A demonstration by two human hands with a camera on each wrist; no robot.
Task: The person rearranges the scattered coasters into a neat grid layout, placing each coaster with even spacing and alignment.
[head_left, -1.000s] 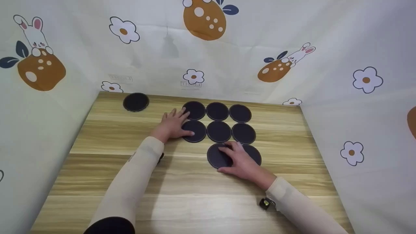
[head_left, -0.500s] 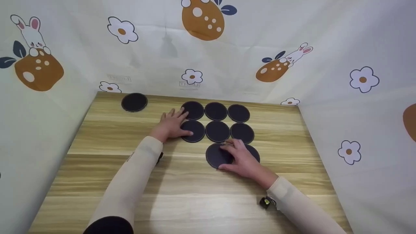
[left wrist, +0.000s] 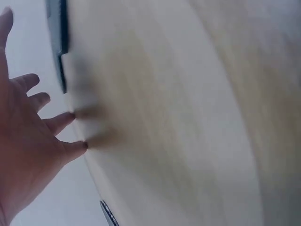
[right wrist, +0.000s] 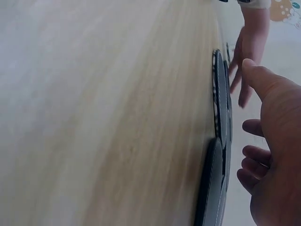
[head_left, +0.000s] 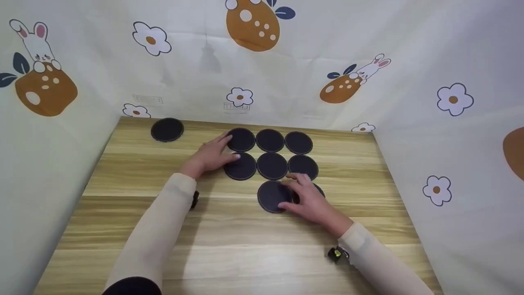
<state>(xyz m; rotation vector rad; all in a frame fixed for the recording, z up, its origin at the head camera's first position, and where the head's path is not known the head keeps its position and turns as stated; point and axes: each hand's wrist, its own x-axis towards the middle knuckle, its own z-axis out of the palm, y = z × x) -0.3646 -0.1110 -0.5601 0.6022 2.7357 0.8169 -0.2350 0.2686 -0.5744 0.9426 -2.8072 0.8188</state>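
Black round coasters lie in rows on the wood-grain table. My left hand (head_left: 208, 157) is at the left edge of the grid, beside the back-left coaster (head_left: 240, 139), its thumb over the middle-left coaster (head_left: 240, 167). Spread fingers of that hand (left wrist: 28, 127) reach down toward the tabletop in the left wrist view. My right hand (head_left: 309, 203) hovers over the front row, between one coaster (head_left: 270, 197) and another mostly hidden beneath it. Seen from the right wrist, this hand (right wrist: 287, 146) has loosely bent fingers, apart from the coasters, and holds nothing.
A lone black coaster (head_left: 167, 130) lies at the table's back left. The wood-grain table (head_left: 229, 250) meets cloth walls with printed rabbits and flowers on the left, back and right.
My left hand has drawn back slightly to the left, its fingers closer together. The right hand's thumb has come off the front coaster's near edge. The coasters keep their layout.
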